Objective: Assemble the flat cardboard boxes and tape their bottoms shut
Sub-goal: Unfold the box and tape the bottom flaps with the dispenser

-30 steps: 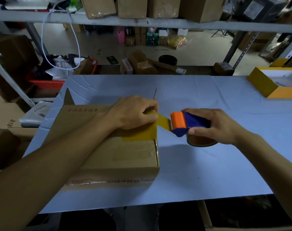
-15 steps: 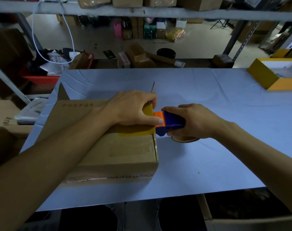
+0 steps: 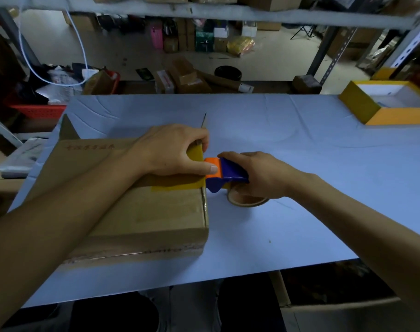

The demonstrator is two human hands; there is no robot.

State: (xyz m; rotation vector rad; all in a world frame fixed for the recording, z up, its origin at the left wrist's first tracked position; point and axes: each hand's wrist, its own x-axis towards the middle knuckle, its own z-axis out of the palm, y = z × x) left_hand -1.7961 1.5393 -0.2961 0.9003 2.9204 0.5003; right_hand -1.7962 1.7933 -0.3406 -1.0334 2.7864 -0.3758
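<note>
Your left hand [image 3: 173, 152] lies on top of the cardboard box [image 3: 142, 207], fingers curled over the yellow tape strip [image 3: 180, 184] at the box's right edge, thumb pressing the strip down. Your right hand [image 3: 259, 176] grips the tape dispenser [image 3: 224, 173], fingers wrapped round its blue body; its orange end touches the box's right edge. The box sits on the left part of the blue table [image 3: 300, 164], near the front edge. A yellow tray [image 3: 362, 109] stands well apart at the far right, with bare tabletop between.
</note>
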